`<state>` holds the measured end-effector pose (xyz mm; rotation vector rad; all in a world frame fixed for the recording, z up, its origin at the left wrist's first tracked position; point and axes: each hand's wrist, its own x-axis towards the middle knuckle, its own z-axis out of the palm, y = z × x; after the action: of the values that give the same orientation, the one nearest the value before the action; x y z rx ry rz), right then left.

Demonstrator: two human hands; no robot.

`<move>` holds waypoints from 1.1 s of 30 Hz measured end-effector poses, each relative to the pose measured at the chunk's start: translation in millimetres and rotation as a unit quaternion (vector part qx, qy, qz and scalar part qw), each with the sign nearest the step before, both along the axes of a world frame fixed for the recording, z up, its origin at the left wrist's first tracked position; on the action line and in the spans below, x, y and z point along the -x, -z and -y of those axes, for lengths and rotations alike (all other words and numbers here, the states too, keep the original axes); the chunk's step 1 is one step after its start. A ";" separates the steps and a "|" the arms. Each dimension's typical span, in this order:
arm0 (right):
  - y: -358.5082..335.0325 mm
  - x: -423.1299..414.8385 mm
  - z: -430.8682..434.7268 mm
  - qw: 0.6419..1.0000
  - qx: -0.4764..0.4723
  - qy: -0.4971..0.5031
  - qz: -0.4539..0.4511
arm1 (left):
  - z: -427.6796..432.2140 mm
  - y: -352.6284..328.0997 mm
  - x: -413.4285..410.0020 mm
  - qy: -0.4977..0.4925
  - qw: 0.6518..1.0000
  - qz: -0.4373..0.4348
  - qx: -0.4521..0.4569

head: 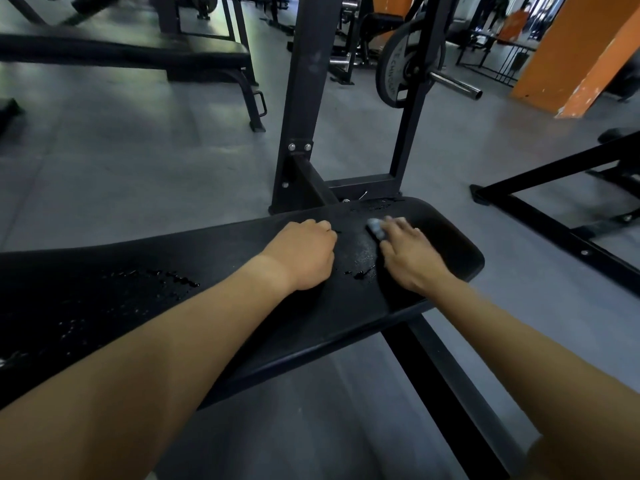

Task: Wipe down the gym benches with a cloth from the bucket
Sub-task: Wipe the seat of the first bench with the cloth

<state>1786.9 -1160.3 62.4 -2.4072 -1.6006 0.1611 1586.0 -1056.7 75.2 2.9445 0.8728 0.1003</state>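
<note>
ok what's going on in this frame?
A person is wiping a black gym bench near its end. The right hand presses a small grey cloth onto the pad, while the left hand rests on it as a loose fist. Water droplets sit on the pad further left. No bucket is in view.
</note>
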 end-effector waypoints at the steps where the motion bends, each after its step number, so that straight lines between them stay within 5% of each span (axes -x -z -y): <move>1: 0.9 6.4 0.3 0.999 0.002 -0.035 -0.004 | 0.7 -1.4 -1.4 -0.001 1.000 0.000 -0.006; 6: -2.8 4.0 4.9 0.991 0.021 -0.129 -0.012 | 6.9 -4.9 -9.4 -0.011 1.000 -0.004 -0.027; 14: -5.9 -45.4 -0.6 0.996 0.008 0.084 -0.001 | 15.7 0.6 -9.5 -0.028 0.999 -0.004 -0.042; 24: 1.3 -22.0 26.4 0.993 0.012 -0.119 0.008 | 20.0 5.8 -43.5 -0.020 0.997 0.042 -0.058; 31: 0.2 -82.4 39.4 0.996 -0.012 0.083 0.003 | 21.0 12.9 -54.5 -0.026 0.997 0.049 -0.046; 33: -1.4 -64.9 37.4 0.997 -0.012 0.074 0.014 | 19.3 13.5 -55.2 -0.039 0.997 0.043 -0.045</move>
<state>1851.8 -1197.7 63.8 -2.5082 -1.4202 0.0795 1641.2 -1076.0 61.7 2.9626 0.9972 0.2762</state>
